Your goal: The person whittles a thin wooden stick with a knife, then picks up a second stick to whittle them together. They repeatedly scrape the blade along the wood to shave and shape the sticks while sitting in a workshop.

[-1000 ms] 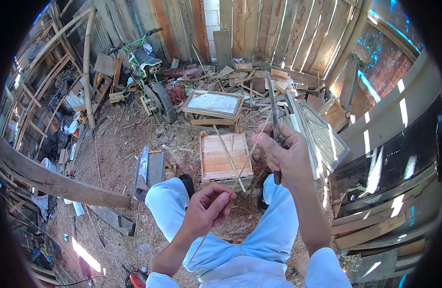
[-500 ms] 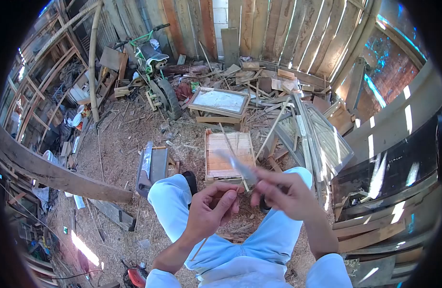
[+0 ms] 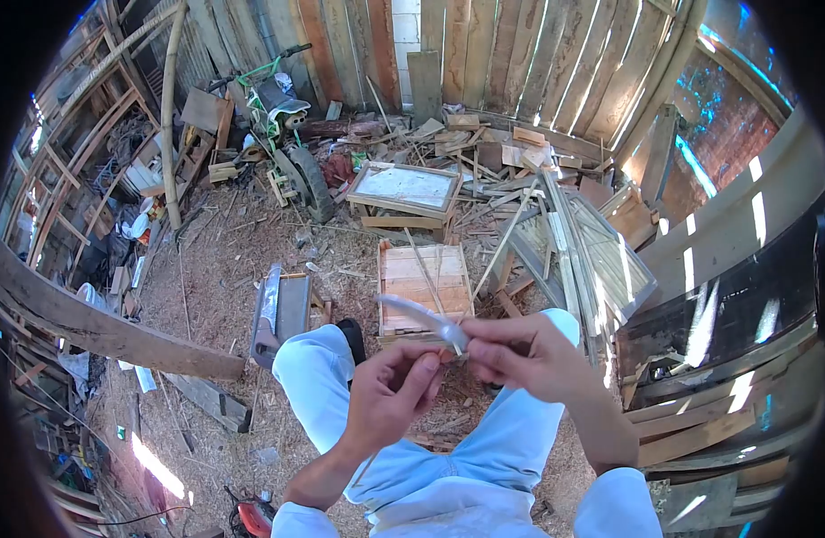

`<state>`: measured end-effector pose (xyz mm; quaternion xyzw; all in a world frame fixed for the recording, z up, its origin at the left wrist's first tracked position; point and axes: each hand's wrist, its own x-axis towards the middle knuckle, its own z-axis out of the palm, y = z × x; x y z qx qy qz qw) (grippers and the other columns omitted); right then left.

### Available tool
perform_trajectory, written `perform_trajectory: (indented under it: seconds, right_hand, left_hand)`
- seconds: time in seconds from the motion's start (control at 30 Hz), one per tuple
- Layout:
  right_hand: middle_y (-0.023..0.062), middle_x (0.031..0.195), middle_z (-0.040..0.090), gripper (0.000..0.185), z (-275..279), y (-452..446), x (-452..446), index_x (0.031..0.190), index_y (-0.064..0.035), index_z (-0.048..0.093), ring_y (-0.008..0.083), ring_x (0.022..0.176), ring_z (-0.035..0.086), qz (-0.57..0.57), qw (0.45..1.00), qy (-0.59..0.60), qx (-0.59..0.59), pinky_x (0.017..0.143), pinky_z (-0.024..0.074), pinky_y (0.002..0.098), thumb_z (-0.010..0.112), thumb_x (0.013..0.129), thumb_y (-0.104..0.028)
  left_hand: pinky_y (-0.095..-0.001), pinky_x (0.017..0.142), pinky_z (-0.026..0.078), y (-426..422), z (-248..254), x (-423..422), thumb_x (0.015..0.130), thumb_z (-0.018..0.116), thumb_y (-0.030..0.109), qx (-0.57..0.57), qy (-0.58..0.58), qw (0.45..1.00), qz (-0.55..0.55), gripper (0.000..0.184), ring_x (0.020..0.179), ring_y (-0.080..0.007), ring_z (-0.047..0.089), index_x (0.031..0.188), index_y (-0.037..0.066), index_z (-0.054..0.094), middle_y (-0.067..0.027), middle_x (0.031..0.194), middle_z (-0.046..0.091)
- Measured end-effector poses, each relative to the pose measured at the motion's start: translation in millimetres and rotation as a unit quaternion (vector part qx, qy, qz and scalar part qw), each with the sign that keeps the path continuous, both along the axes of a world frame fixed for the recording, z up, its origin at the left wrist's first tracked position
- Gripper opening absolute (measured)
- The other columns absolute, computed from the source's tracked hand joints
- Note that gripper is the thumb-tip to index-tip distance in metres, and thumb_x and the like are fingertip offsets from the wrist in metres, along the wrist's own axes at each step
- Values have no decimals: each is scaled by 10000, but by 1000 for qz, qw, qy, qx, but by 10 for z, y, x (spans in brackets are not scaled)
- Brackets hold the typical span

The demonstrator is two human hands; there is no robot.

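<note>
My right hand (image 3: 531, 359) grips a knife by its handle. Its pale curved blade (image 3: 410, 310) points left, above the fingertips of my other hand. My left hand (image 3: 393, 387) pinches a thin wooden stick (image 3: 366, 466), whose lower end shows below the palm, over my thigh. The stick's upper end sits at the left fingertips, close to the base of the blade; whether the edge touches it I cannot tell. Beyond the hands, a shallow wooden frame (image 3: 423, 269) with slats lies on the ground with thin sticks across it.
A handsaw (image 3: 270, 305) rests on a dark board (image 3: 293, 309) left of my knee. Farther off are a framed panel (image 3: 403, 188), a small bike (image 3: 291, 134) and heaps of scrap wood (image 3: 502, 148). A beam (image 3: 116, 323) crosses the left side. Wood shavings cover the ground.
The knife has come down and left, from a blurred position apart from the left hand to right beside its fingertips. The left hand stays nearly in place.
</note>
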<state>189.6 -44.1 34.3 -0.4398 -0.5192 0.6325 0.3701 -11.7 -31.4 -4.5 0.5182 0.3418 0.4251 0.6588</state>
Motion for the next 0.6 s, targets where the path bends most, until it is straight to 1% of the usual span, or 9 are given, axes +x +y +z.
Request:
perform_trajectory:
  seconds: [0.07,0.13,0.17,0.2,0.27,0.33,0.43,0.53,0.6]
  right_hand:
    - [-20,683,541,343,-65,4,2,1269,-7,530,36,612,474,-13,1000,10,3,526,388,205,529,940,-105]
    - [-25,683,536,338,-86,-32,-56,1266,-15,537,28,584,450,46,998,12,33,500,362,198,527,945,-122]
    - [-31,675,525,345,-17,-33,-62,1268,-25,539,22,574,432,50,998,18,22,490,337,187,539,943,-138]
    - [-31,675,525,345,26,-17,-23,1268,-25,539,22,574,432,48,998,18,21,490,337,187,539,943,-138]
    - [-33,678,527,352,75,21,63,1268,-32,541,24,589,434,9,999,18,-36,493,334,186,556,935,-144]
    - [-36,673,520,346,26,39,43,1265,-31,544,22,583,428,-2,999,11,-31,485,328,187,552,938,-144]
    - [-33,666,514,340,-77,16,8,1258,-26,549,17,562,414,-9,1000,16,14,467,313,186,542,945,-160]
    - [-29,661,512,337,-97,21,73,1261,-21,543,17,534,405,14,1000,-2,19,447,306,187,518,956,-162]
    - [-26,662,516,335,-19,131,262,1263,-14,537,21,520,409,-85,995,52,21,436,314,188,495,964,-158]
  left_hand:
    - [-189,413,293,79,1,-51,953,530,153,-123,-72,986,-88,213,513,-32,381,1082,-12,574,14,642,472]
    - [-188,406,280,76,49,-69,956,527,169,-129,-77,985,-89,220,512,-32,363,1066,-15,572,15,641,455]
    - [-187,400,268,76,62,-64,958,523,186,-134,-81,984,-89,229,512,-32,346,1050,-19,570,16,641,437]
    - [-187,400,268,78,38,-57,958,523,186,-135,-81,983,-91,229,512,-32,346,1050,-19,570,16,641,437]
    - [-181,403,260,78,-26,-55,953,533,180,-96,-87,987,-100,214,514,-32,347,1030,-17,569,10,644,445]
    - [-181,404,259,105,1,-70,954,531,180,-109,-91,984,-106,211,518,-33,348,1024,-16,569,12,644,442]
    - [-181,405,259,113,-6,-58,955,531,179,-119,-101,981,-115,206,528,-34,352,1015,-14,570,15,645,437]
    - [-184,409,261,101,-50,-80,954,533,178,-125,-97,980,-119,201,539,-33,358,1015,-10,570,18,651,437]
    - [-185,411,262,81,-79,-87,953,534,177,-134,-91,979,-123,199,543,-32,361,1017,-8,569,19,657,439]
